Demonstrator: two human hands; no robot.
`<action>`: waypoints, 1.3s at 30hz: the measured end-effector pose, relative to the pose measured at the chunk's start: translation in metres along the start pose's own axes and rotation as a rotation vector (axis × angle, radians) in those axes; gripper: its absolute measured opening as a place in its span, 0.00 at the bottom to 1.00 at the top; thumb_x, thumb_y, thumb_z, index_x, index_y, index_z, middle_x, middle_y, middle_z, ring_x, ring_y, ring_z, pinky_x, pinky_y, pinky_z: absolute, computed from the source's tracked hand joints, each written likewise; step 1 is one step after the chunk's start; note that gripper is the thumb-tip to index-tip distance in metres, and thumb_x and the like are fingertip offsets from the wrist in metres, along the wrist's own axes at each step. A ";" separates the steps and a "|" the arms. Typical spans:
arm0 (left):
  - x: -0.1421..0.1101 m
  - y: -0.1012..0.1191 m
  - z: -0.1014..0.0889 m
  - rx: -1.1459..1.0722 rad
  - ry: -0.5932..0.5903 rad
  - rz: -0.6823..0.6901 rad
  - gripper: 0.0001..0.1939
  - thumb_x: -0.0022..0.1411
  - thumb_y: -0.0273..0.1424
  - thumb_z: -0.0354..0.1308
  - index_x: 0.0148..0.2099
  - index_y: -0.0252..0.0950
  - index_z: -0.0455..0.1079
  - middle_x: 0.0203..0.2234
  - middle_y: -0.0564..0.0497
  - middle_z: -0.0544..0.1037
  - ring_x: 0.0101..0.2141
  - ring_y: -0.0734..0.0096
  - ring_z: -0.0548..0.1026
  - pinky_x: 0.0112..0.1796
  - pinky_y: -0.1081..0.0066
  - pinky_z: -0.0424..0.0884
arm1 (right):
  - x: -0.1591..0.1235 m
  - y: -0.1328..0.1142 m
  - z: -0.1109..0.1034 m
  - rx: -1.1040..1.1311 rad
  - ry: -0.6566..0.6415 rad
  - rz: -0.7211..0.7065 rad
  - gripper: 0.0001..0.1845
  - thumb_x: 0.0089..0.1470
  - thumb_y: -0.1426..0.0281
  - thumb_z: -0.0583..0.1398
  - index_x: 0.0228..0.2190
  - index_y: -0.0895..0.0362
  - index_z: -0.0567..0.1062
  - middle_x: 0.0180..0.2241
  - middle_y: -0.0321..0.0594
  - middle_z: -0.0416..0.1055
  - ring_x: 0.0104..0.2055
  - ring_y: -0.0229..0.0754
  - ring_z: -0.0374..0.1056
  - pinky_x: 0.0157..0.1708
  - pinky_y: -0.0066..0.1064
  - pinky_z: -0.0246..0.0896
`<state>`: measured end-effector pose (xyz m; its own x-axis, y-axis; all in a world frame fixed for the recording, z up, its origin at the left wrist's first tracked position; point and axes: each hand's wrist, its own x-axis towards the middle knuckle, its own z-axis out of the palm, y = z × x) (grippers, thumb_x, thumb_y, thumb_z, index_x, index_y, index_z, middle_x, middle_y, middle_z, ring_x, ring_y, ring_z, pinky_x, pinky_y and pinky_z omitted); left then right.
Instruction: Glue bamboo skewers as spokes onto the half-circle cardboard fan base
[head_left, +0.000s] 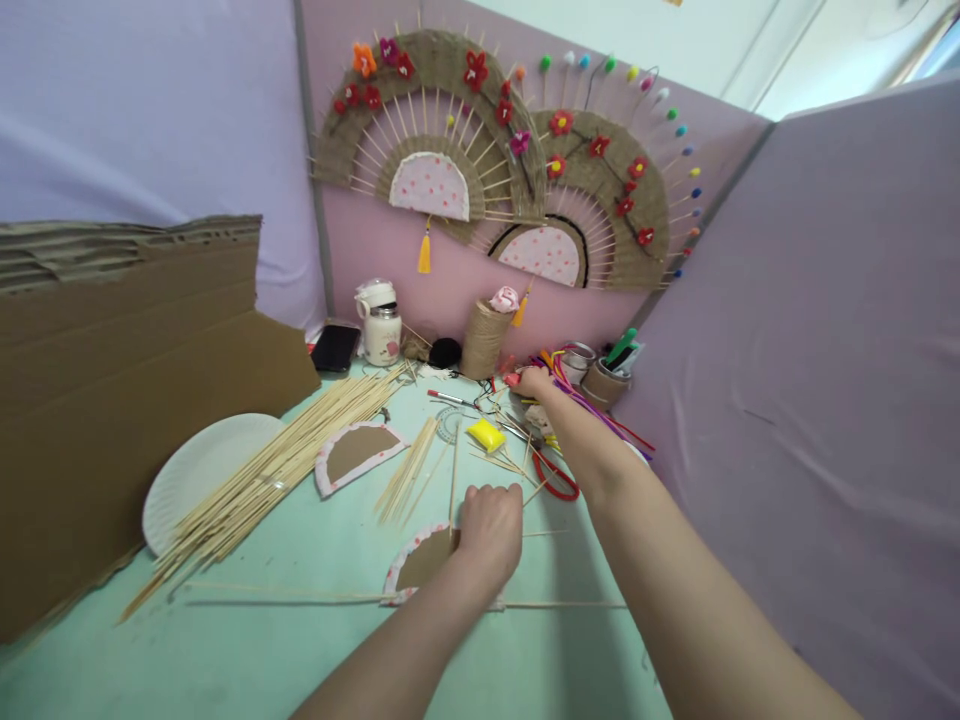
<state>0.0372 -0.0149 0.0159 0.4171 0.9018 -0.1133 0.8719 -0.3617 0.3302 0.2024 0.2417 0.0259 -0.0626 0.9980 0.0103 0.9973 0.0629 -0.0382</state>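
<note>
My left hand (491, 530) is curled into a fist over a half-round cardboard piece (427, 560) edged with pink dotted fabric. Thin bamboo sticks (454, 470) fan out from around that fist; whatever its fingers grip is hidden. Long sticks (562, 605) lie along the straight edge of the cardboard. Stretched to the back of the table, my right hand (534, 381) has its fingers closed at a small red thing (512, 379), too small to name. Close by are red-handled scissors (555, 476) and a yellow packet (486, 435).
A bundle of bamboo sticks (300, 450) crosses a white paper plate (187, 475). Near it lies another half-round piece (360, 452). Behind stand a white flask (380, 325), a twine spool (484, 340) and a pen holder (606, 382). Cardboard (150, 400) rises at left.
</note>
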 end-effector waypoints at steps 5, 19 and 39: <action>0.001 -0.002 0.001 0.013 0.007 0.008 0.16 0.60 0.18 0.47 0.46 0.34 0.69 0.38 0.41 0.80 0.42 0.56 0.77 0.43 0.60 0.63 | -0.001 0.004 -0.015 0.150 -0.035 0.067 0.18 0.54 0.62 0.66 0.42 0.61 0.77 0.38 0.44 0.76 0.37 0.42 0.73 0.38 0.33 0.68; -0.001 -0.004 0.001 0.017 0.015 0.007 0.16 0.59 0.18 0.47 0.46 0.34 0.70 0.38 0.40 0.80 0.43 0.57 0.77 0.42 0.62 0.62 | -0.027 0.008 -0.026 0.557 0.066 0.051 0.13 0.55 0.66 0.62 0.40 0.61 0.76 0.31 0.38 0.76 0.25 0.31 0.66 0.25 0.21 0.59; 0.001 -0.003 0.002 0.047 0.008 0.011 0.19 0.62 0.19 0.43 0.50 0.35 0.69 0.43 0.39 0.80 0.46 0.57 0.76 0.45 0.60 0.62 | -0.271 0.024 -0.043 0.001 0.111 0.138 0.15 0.53 0.59 0.61 0.34 0.57 0.77 0.35 0.46 0.76 0.36 0.45 0.69 0.32 0.30 0.54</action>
<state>0.0360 -0.0135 0.0128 0.4253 0.8992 -0.1025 0.8783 -0.3827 0.2866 0.2445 -0.0278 0.0653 0.0791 0.9902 0.1154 0.9961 -0.0741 -0.0477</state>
